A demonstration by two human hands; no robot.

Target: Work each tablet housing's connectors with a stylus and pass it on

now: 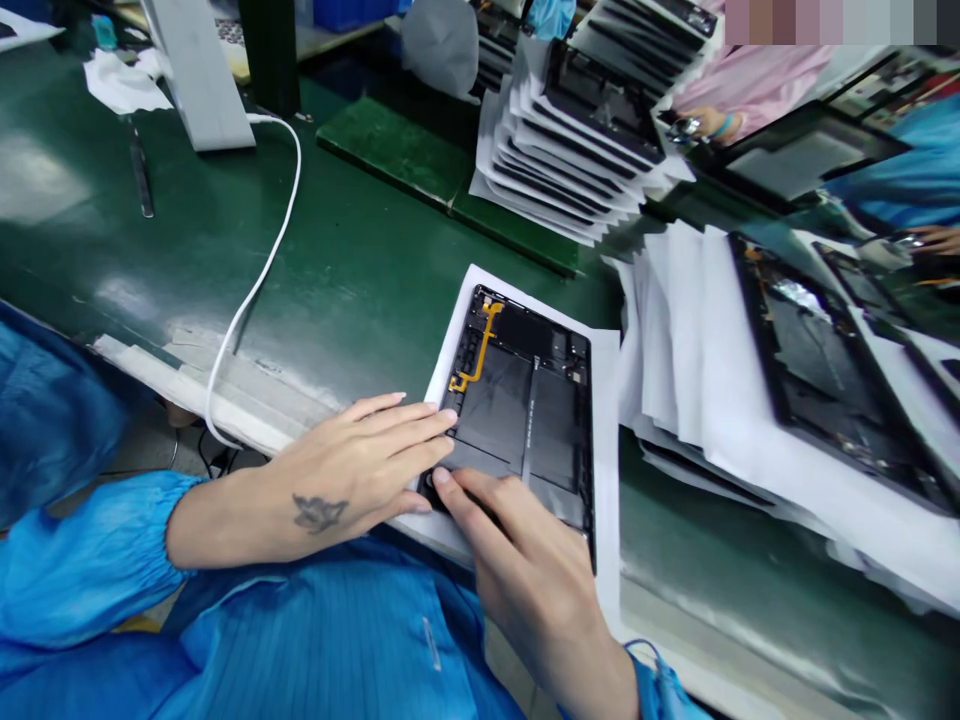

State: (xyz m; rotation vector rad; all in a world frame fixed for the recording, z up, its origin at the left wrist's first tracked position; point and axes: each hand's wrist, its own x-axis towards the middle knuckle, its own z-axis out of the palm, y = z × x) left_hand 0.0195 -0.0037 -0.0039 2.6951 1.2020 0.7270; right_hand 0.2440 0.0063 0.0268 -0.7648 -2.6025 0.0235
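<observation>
An opened tablet housing (555, 425) lies on a white sheet (609, 450) at the front edge of the green bench. Its black inside shows, with an orange flex cable (484, 352) along the left side. My left hand (367, 455) lies over the tablet's left edge, fingers stretched out, thumb near the lower corner. My right hand (525, 560) is at the tablet's lower left corner, its index fingertip pressing there and the other fingers curled above the housing. Whatever lies beneath that fingertip is hidden.
A white cable (289, 215) runs from a grey stand (199, 80) over the bench edge. Tweezers (140, 170) lie at the left. Stacks of housings with paper sheets (555, 160) stand behind and right (720, 350). Other people's hands (709, 122) show at the upper right.
</observation>
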